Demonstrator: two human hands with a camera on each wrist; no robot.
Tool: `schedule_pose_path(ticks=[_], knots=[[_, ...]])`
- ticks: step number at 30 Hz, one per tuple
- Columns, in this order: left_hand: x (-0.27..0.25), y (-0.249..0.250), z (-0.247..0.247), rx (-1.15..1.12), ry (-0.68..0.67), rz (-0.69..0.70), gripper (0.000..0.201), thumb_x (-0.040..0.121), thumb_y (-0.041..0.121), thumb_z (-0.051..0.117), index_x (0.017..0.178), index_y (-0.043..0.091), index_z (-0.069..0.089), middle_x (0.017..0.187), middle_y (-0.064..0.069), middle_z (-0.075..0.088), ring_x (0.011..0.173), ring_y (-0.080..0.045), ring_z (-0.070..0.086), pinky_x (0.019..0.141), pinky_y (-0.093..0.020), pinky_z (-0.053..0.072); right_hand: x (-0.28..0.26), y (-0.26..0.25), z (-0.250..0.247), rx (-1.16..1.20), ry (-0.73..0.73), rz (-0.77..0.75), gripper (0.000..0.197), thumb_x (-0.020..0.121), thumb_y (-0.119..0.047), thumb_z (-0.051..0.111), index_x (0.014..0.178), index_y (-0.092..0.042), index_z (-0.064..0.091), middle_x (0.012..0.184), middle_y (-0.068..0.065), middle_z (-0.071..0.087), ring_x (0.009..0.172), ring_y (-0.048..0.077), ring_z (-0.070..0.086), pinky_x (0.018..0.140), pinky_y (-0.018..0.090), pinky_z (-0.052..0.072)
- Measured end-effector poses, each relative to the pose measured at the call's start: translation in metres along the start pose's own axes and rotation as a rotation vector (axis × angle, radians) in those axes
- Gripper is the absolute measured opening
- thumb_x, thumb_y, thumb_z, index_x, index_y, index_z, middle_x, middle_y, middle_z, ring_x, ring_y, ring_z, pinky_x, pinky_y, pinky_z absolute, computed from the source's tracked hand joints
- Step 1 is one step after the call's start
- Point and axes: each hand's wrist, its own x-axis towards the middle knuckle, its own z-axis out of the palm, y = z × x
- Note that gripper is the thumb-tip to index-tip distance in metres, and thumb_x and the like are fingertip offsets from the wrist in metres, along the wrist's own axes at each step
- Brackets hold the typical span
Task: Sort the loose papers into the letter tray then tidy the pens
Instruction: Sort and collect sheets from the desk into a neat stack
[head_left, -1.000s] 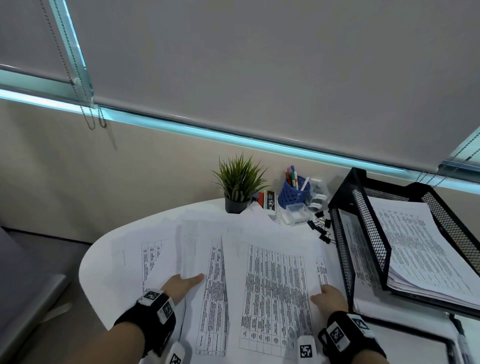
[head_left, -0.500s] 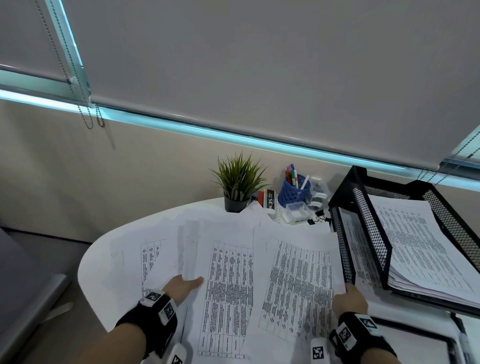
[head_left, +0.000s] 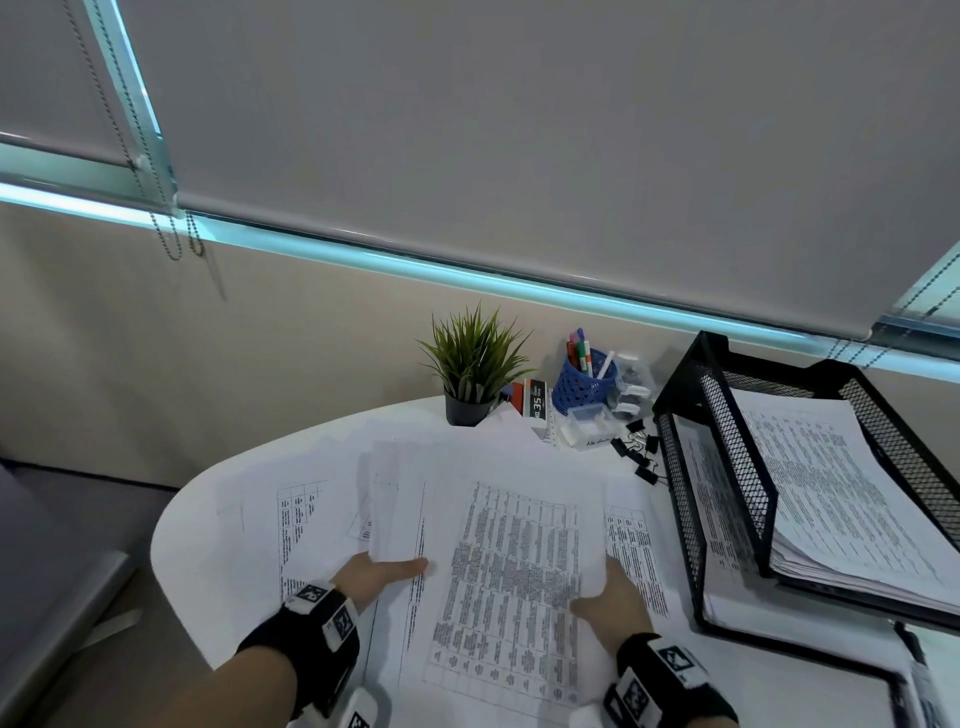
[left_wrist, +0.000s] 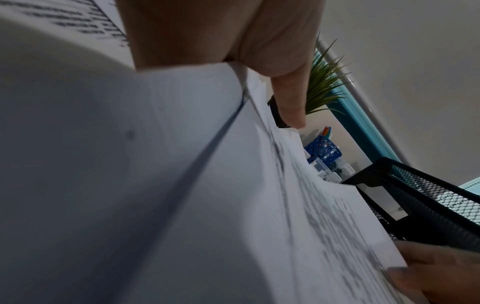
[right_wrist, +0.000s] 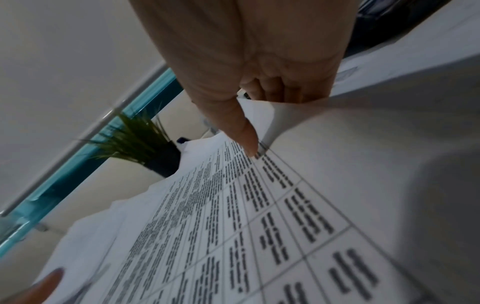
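Note:
A stack of printed sheets (head_left: 498, 561) is lifted a little above the white round table (head_left: 218, 525). My left hand (head_left: 379, 571) grips its left edge, thumb (left_wrist: 288, 102) on top. My right hand (head_left: 608, 597) pinches the right edge, thumb (right_wrist: 241, 131) on the printed face and fingers curled under the sheets (right_wrist: 207, 216). More loose papers (head_left: 306, 525) lie flat on the table beneath. The black mesh letter tray (head_left: 737, 467) stands to the right, its upper tier full of paper. A blue pen cup (head_left: 584, 384) with several pens sits at the back.
A small potted plant (head_left: 470, 374) stands behind the papers, with a red and black box (head_left: 535, 402) and a clear plastic box (head_left: 592, 426) beside it. Black binder clips (head_left: 636, 452) lie next to the tray. A dark pen (head_left: 919, 670) lies at the far right. A roller blind covers the window.
My right hand has swung its sheet from the right, beside the tray, back to the left onto the pile that my left hand holds. The sheets now form one stack between both hands.

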Motion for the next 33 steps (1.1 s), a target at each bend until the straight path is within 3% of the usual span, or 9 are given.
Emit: schedule_pose_path(ticks=[4, 7, 10, 12, 14, 17, 21, 28, 33], knots=[[-0.004, 0.003, 0.010, 0.003, -0.038, -0.017, 0.116, 0.020, 0.051, 0.085, 0.119, -0.001, 0.057, 0.107, -0.010, 0.066, 0.098, -0.022, 0.057, 0.088, -0.028, 0.040, -0.010, -0.014, 0.014, -0.078, -0.079, -0.041, 0.049, 0.080, -0.007, 0.068, 0.124, -0.009, 0.046, 0.117, 0.005, 0.056, 0.110, 0.022, 0.053, 0.090, 0.026, 0.044], [-0.005, 0.001, 0.014, 0.063, -0.026, -0.035, 0.130, 0.010, 0.064, 0.084, 0.118, -0.003, 0.056, 0.105, -0.012, 0.065, 0.101, -0.026, 0.059, 0.089, -0.031, 0.044, -0.017, -0.020, 0.016, -0.153, -0.102, -0.043, 0.074, 0.082, -0.021, 0.069, 0.142, -0.005, 0.029, 0.140, 0.009, 0.043, 0.127, 0.023, 0.041, 0.104, 0.030, 0.034], [-0.007, 0.001, 0.021, 0.110, 0.011, -0.048, 0.067, 0.065, 0.036, 0.082, 0.110, -0.005, 0.055, 0.107, -0.014, 0.063, 0.116, -0.031, 0.053, 0.087, -0.029, 0.044, -0.020, -0.017, 0.016, -0.067, -0.161, -0.066, 0.089, 0.084, -0.027, 0.069, 0.151, -0.016, 0.012, 0.155, 0.003, 0.024, 0.142, 0.021, 0.024, 0.115, 0.034, 0.021], [-0.006, -0.003, 0.019, 0.103, 0.059, -0.025, 0.040, 0.074, 0.022, 0.077, 0.098, -0.002, 0.056, 0.090, -0.007, 0.062, 0.114, -0.033, 0.055, 0.079, -0.026, 0.045, -0.018, -0.014, 0.014, 0.018, -0.179, -0.049, 0.089, 0.083, -0.025, 0.070, 0.152, -0.019, 0.013, 0.154, 0.004, 0.027, 0.140, 0.021, 0.028, 0.115, 0.035, 0.025], [-0.006, -0.007, 0.017, 0.059, 0.047, -0.002, 0.061, 0.066, 0.027, 0.081, 0.111, -0.004, 0.054, 0.101, -0.012, 0.064, 0.113, -0.033, 0.055, 0.092, -0.033, 0.047, -0.017, -0.012, 0.007, 0.125, -0.153, 0.002, 0.091, 0.082, -0.022, 0.071, 0.151, -0.015, 0.012, 0.145, 0.009, 0.039, 0.129, 0.024, 0.041, 0.108, 0.035, 0.033], [-0.017, -0.001, 0.010, -0.004, -0.047, 0.074, 0.068, 0.042, 0.044, 0.088, 0.097, 0.017, 0.058, 0.101, -0.004, 0.065, 0.108, -0.026, 0.055, 0.105, -0.041, 0.038, -0.015, -0.008, -0.008, 0.323, -0.118, 0.044, 0.099, 0.075, -0.027, 0.078, 0.150, -0.012, 0.015, 0.138, 0.013, 0.047, 0.116, 0.024, 0.050, 0.104, 0.040, 0.038], [-0.024, 0.014, 0.004, -0.121, -0.153, 0.187, 0.096, 0.033, 0.041, 0.091, 0.120, 0.023, 0.053, 0.120, 0.000, 0.063, 0.118, -0.022, 0.051, 0.112, -0.046, 0.028, -0.022, -0.015, -0.028, 0.503, -0.292, -0.008, 0.105, 0.038, -0.052, 0.090, 0.127, -0.010, 0.054, 0.115, 0.002, 0.069, 0.107, 0.020, 0.065, 0.102, 0.043, 0.044], [-0.055, 0.083, 0.002, -0.130, -0.273, 0.449, 0.090, 0.029, 0.036, 0.095, 0.111, 0.019, 0.062, 0.108, -0.003, 0.071, 0.104, -0.017, 0.066, 0.098, -0.039, 0.044, -0.045, -0.077, -0.077, 0.724, -0.292, -0.247, 0.100, 0.024, -0.031, 0.097, 0.115, -0.009, 0.060, 0.109, 0.010, 0.071, 0.105, 0.027, 0.066, 0.100, 0.047, 0.046], [-0.067, 0.122, 0.004, -0.162, -0.195, 0.609, 0.083, 0.034, 0.040, 0.093, 0.110, 0.017, 0.066, 0.107, -0.005, 0.072, 0.105, -0.021, 0.066, 0.096, -0.044, 0.046, -0.058, -0.113, -0.095, 0.728, -0.090, -0.425, 0.067, 0.041, -0.037, 0.092, 0.101, -0.031, 0.063, 0.105, -0.004, 0.073, 0.108, 0.016, 0.062, 0.103, 0.043, 0.039]])
